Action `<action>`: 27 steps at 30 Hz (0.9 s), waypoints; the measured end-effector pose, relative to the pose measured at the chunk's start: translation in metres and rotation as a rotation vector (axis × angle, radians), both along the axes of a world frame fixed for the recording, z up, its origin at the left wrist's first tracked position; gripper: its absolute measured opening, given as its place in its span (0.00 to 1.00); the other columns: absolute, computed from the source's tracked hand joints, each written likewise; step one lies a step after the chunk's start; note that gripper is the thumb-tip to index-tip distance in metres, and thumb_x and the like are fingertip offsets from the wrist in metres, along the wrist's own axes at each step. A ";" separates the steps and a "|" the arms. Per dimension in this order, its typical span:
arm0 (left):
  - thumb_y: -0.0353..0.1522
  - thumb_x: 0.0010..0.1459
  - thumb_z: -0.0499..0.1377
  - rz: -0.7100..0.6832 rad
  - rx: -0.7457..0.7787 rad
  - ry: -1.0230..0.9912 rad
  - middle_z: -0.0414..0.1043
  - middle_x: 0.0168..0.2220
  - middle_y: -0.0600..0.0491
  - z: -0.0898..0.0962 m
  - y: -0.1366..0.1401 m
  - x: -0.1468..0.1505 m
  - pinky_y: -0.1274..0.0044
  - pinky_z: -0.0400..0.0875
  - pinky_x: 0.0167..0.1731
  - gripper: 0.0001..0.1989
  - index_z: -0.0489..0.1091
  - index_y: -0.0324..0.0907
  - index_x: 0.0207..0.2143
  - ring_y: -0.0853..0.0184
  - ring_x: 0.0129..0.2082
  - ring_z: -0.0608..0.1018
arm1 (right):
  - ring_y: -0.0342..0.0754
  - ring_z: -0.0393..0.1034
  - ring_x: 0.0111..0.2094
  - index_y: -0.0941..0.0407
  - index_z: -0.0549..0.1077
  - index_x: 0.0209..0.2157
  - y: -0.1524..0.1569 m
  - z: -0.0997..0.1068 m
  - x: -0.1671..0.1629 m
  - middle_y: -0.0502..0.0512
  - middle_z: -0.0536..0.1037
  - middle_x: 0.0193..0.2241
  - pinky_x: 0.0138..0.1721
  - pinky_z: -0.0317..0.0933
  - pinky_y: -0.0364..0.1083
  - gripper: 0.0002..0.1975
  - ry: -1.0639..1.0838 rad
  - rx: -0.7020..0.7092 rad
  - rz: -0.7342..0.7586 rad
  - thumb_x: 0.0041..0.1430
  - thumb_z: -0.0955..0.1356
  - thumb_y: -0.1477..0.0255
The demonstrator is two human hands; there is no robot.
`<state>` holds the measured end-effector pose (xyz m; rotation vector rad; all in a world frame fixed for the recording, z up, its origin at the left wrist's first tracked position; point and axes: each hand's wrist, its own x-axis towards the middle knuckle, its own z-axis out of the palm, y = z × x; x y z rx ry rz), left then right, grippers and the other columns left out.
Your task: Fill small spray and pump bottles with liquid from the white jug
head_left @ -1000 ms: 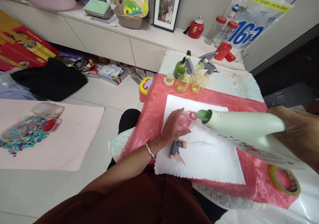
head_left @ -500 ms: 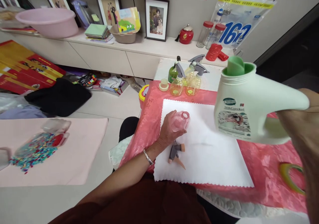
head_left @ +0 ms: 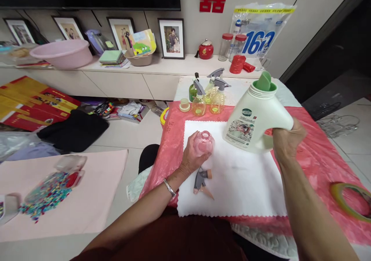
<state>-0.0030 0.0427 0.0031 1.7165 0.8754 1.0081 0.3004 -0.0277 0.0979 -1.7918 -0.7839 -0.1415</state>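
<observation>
My left hand (head_left: 193, 154) is wrapped round a small pink see-through spray bottle (head_left: 206, 143) with its mouth uncovered, over the white cloth (head_left: 232, 191). By its handle, my right hand (head_left: 290, 139) grips a large pale green detergent jug (head_left: 245, 116), slightly tilted, its green spout uncapped. The jug is to the right of the pink bottle, apart from it. Below my left hand lies a grey and orange spray head (head_left: 200, 181) on the cloth. Several yellowish spray bottles (head_left: 198, 105) with grey triggers stand behind the cloth, beside a pale cap (head_left: 184, 104).
Red plastic sheeting (head_left: 315, 145) covers the table, with a roll of tape (head_left: 352, 203) at the right. On the cabinet behind are a pink basin (head_left: 62, 54), framed photos, glass jars and a red pot (head_left: 206, 50). Colourful beads (head_left: 49, 197) lie on a pink mat at the left.
My right hand has brought the detergent jug left and down, closer to the pink bottle. The view has tilted up. My left hand keeps its hold on the bottle.
</observation>
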 end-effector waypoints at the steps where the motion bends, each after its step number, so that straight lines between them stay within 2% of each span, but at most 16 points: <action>1: 0.53 0.51 0.68 -0.005 -0.009 -0.017 0.62 0.65 0.38 0.001 0.000 0.000 0.57 0.65 0.64 0.49 0.52 0.43 0.67 0.49 0.66 0.69 | 0.42 0.58 0.29 0.60 0.65 0.32 -0.002 -0.004 0.002 0.53 0.65 0.28 0.28 0.54 0.40 0.23 0.011 -0.005 -0.002 0.47 0.62 0.53; 5: 0.49 0.52 0.69 0.004 -0.028 -0.032 0.63 0.65 0.39 0.002 -0.002 0.001 0.57 0.65 0.65 0.46 0.53 0.43 0.66 0.50 0.65 0.69 | 0.44 0.62 0.30 0.60 0.70 0.39 -0.015 -0.014 0.008 0.55 0.70 0.31 0.30 0.58 0.42 0.27 0.055 -0.091 0.020 0.46 0.62 0.52; 8: 0.48 0.50 0.69 0.014 -0.025 -0.017 0.64 0.64 0.40 0.002 -0.001 0.002 0.57 0.63 0.65 0.46 0.54 0.44 0.66 0.50 0.65 0.69 | 0.48 0.66 0.33 0.59 0.73 0.43 -0.032 -0.011 0.012 0.55 0.73 0.36 0.33 0.60 0.44 0.31 0.038 -0.213 0.035 0.46 0.65 0.49; 12: 0.48 0.49 0.70 0.002 -0.030 -0.028 0.64 0.64 0.40 0.002 0.000 0.001 0.58 0.65 0.64 0.46 0.55 0.44 0.65 0.51 0.64 0.70 | 0.60 0.67 0.41 0.60 0.75 0.44 -0.068 -0.001 0.001 0.61 0.73 0.39 0.44 0.61 0.56 0.32 -0.148 -0.386 0.004 0.46 0.66 0.49; 14: 0.46 0.48 0.71 0.005 -0.034 -0.010 0.64 0.64 0.41 0.002 0.000 0.001 0.59 0.66 0.64 0.46 0.55 0.45 0.65 0.51 0.64 0.70 | 0.60 0.66 0.41 0.61 0.76 0.44 -0.086 -0.001 -0.023 0.63 0.72 0.40 0.45 0.60 0.57 0.29 -0.279 -0.384 -0.015 0.52 0.66 0.51; 16: 0.44 0.48 0.72 0.013 -0.041 0.011 0.64 0.65 0.42 0.003 0.000 0.001 0.58 0.65 0.65 0.46 0.55 0.45 0.65 0.51 0.65 0.69 | 0.47 0.65 0.29 0.60 0.75 0.42 -0.097 -0.005 -0.059 0.56 0.72 0.35 0.34 0.60 0.48 0.19 -0.391 -0.319 0.141 0.67 0.63 0.58; 17: 0.42 0.48 0.72 0.015 -0.047 0.018 0.63 0.65 0.42 0.004 -0.001 0.001 0.58 0.64 0.65 0.46 0.55 0.45 0.65 0.50 0.65 0.69 | 0.44 0.65 0.29 0.58 0.75 0.42 -0.099 -0.008 -0.080 0.53 0.72 0.35 0.33 0.62 0.45 0.15 -0.418 -0.310 0.289 0.70 0.63 0.62; 19: 0.40 0.48 0.72 0.015 -0.061 0.014 0.63 0.65 0.42 0.005 -0.002 0.002 0.57 0.62 0.66 0.46 0.55 0.46 0.65 0.50 0.65 0.68 | 0.43 0.69 0.38 0.57 0.74 0.45 -0.098 -0.016 -0.124 0.53 0.72 0.41 0.39 0.67 0.42 0.12 -0.481 -0.309 0.567 0.73 0.60 0.71; 20: 0.40 0.48 0.72 0.013 -0.065 0.006 0.63 0.66 0.43 0.006 -0.002 0.002 0.57 0.62 0.66 0.46 0.55 0.46 0.65 0.50 0.65 0.68 | 0.45 0.68 0.45 0.58 0.73 0.47 -0.095 -0.020 -0.143 0.56 0.71 0.45 0.44 0.69 0.43 0.13 -0.541 -0.338 0.687 0.73 0.58 0.75; 22: 0.40 0.47 0.72 0.009 -0.071 -0.012 0.62 0.66 0.43 0.006 -0.002 0.002 0.57 0.61 0.66 0.46 0.55 0.46 0.65 0.50 0.66 0.67 | 0.49 0.66 0.48 0.60 0.72 0.48 -0.087 -0.028 -0.173 0.59 0.69 0.47 0.42 0.70 0.45 0.13 -0.606 -0.394 0.774 0.68 0.60 0.82; 24: 0.41 0.46 0.73 0.002 -0.071 -0.026 0.61 0.66 0.42 0.005 -0.001 0.002 0.58 0.60 0.67 0.47 0.56 0.45 0.65 0.50 0.67 0.66 | 0.53 0.66 0.44 0.61 0.72 0.44 -0.079 -0.037 -0.191 0.60 0.68 0.44 0.37 0.70 0.47 0.11 -0.656 -0.461 0.803 0.61 0.66 0.85; 27: 0.43 0.46 0.73 -0.012 -0.055 -0.035 0.61 0.67 0.41 0.003 0.000 0.001 0.59 0.60 0.67 0.48 0.55 0.44 0.65 0.50 0.67 0.66 | 0.53 0.63 0.36 0.62 0.70 0.38 -0.071 -0.049 -0.201 0.58 0.66 0.36 0.31 0.68 0.49 0.15 -0.704 -0.533 0.799 0.49 0.71 0.90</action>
